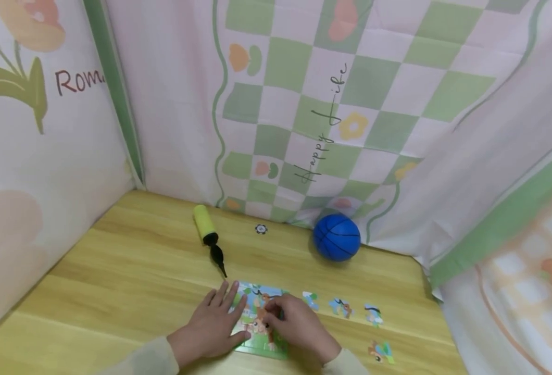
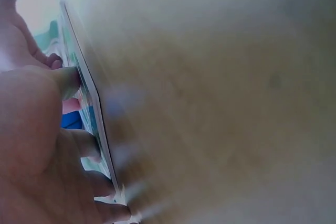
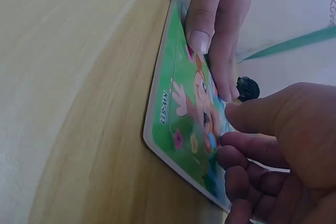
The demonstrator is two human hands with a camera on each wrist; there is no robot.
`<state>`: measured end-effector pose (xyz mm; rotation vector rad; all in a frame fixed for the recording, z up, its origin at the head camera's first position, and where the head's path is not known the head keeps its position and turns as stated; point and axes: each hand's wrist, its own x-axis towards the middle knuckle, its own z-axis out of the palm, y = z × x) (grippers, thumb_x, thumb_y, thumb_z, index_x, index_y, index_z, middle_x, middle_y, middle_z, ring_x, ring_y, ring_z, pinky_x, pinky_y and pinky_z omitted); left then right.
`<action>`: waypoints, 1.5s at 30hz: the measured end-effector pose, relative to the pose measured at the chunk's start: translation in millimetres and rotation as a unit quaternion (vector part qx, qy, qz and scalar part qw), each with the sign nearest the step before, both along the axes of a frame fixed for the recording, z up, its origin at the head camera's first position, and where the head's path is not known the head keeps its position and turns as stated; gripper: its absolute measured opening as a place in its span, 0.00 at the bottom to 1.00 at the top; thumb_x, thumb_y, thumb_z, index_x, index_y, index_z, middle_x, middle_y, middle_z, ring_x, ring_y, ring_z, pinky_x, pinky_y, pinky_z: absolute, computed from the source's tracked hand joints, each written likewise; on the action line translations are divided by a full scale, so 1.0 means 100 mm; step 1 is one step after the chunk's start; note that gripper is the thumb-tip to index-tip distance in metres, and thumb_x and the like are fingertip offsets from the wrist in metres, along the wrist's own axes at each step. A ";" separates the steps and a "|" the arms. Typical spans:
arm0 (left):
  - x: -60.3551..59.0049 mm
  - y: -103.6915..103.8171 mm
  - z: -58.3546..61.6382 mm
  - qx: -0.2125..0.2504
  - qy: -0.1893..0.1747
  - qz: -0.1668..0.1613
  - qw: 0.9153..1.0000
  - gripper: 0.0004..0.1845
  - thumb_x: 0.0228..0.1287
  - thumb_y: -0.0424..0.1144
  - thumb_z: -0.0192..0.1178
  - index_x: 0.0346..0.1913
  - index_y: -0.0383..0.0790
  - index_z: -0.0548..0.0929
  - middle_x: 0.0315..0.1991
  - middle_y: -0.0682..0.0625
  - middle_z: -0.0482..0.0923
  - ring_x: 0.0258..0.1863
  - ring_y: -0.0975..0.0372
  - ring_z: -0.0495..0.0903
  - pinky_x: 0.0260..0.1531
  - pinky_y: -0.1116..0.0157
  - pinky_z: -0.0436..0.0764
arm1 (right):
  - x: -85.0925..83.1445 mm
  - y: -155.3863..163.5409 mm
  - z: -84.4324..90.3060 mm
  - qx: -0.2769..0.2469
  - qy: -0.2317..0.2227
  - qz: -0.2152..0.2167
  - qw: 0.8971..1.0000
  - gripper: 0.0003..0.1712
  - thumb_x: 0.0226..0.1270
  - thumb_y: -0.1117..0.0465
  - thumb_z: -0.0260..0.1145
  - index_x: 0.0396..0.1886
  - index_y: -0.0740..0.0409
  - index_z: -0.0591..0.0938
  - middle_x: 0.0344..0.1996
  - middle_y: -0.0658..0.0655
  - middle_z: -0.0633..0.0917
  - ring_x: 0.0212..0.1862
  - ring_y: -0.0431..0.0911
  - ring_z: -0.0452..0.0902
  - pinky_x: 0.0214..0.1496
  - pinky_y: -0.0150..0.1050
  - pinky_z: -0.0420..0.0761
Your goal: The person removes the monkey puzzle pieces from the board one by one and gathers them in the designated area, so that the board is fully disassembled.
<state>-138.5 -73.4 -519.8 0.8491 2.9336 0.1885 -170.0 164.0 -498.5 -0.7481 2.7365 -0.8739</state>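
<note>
Two hands: both on the colourful cartoon jigsaw board (image 1: 259,325)
Left hand (image 1: 212,325): flat, fingers straight, pressing board's edge
Right hand (image 1: 297,325): fingertips curled, pinching a piece onto it

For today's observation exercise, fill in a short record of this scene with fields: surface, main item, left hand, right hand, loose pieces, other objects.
surface: wooden table, patterned cloth hung behind it
main item: jigsaw puzzle board, cartoon picture, lying flat
left hand: left hand rests flat on the board's left edge, fingers straight
right hand: right hand curled over the board's middle, fingertips pressing on it; any piece under them is hidden
loose pieces: four puzzle pieces to the board's right
other objects: blue ball; yellow hand pump; small black disc
</note>
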 end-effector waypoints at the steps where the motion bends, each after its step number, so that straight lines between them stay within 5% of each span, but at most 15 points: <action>1: 0.01 0.00 0.00 -0.001 0.001 0.002 1.000 0.44 0.72 0.72 0.42 0.78 0.44 0.64 0.79 0.36 0.49 0.77 0.39 0.48 0.71 0.41 0.56 | 0.00 -0.01 -0.01 -0.011 -0.008 -0.006 1.000 0.06 0.70 0.52 0.70 0.38 0.47 0.87 0.27 0.38 0.81 0.29 0.34 0.75 0.34 0.35 0.78; 11: -0.01 -0.01 -0.03 0.002 -0.002 0.000 1.000 0.45 0.72 0.73 0.39 0.79 0.44 0.63 0.79 0.37 0.49 0.77 0.39 0.47 0.71 0.40 0.55 | -0.03 -0.01 -0.04 -0.140 -0.086 -0.054 0.985 0.06 0.71 0.54 0.70 0.36 0.50 0.83 0.29 0.45 0.86 0.29 0.43 0.81 0.30 0.35 0.81; 18: -0.02 0.00 -0.04 0.006 0.003 -0.006 1.000 0.44 0.72 0.72 0.39 0.79 0.44 0.63 0.79 0.36 0.48 0.77 0.39 0.48 0.71 0.40 0.56 | -0.03 0.26 0.12 -0.237 -0.097 -0.169 0.952 0.12 0.67 0.56 0.73 0.44 0.59 0.86 0.35 0.53 0.88 0.38 0.48 0.83 0.40 0.36 0.82; 23: -0.02 0.00 -0.06 0.011 -0.009 -0.003 1.000 0.45 0.72 0.72 0.40 0.79 0.44 0.62 0.79 0.36 0.47 0.77 0.39 0.46 0.71 0.40 0.54 | 0.07 0.85 0.18 -0.186 -0.113 -0.213 0.953 0.14 0.66 0.54 0.74 0.42 0.60 0.87 0.36 0.53 0.88 0.40 0.47 0.84 0.43 0.35 0.83; 29: -0.03 -0.02 -0.05 0.019 -0.004 -0.005 1.000 0.44 0.73 0.71 0.41 0.79 0.43 0.62 0.79 0.35 0.47 0.77 0.38 0.46 0.71 0.40 0.53 | 0.24 1.50 0.25 -0.116 -0.150 -0.288 0.939 0.16 0.66 0.52 0.74 0.43 0.60 0.86 0.37 0.53 0.88 0.41 0.47 0.82 0.39 0.38 0.82; 37: -0.03 -0.04 -0.04 0.011 -0.006 -0.005 1.000 0.45 0.72 0.72 0.39 0.79 0.43 0.61 0.79 0.35 0.46 0.77 0.38 0.45 0.71 0.40 0.53 | 0.33 1.76 0.09 -0.073 -0.175 -0.231 0.954 0.14 0.70 0.54 0.70 0.43 0.62 0.86 0.30 0.53 0.85 0.25 0.44 0.74 0.23 0.37 0.77; 45: -0.01 -0.01 0.02 0.009 -0.011 -0.002 1.000 0.45 0.72 0.71 0.41 0.79 0.43 0.62 0.79 0.35 0.46 0.77 0.38 0.46 0.71 0.40 0.53 | 0.35 1.74 0.07 -0.043 -0.140 -0.223 0.964 0.13 0.69 0.54 0.71 0.41 0.60 0.86 0.31 0.51 0.85 0.27 0.45 0.75 0.25 0.37 0.78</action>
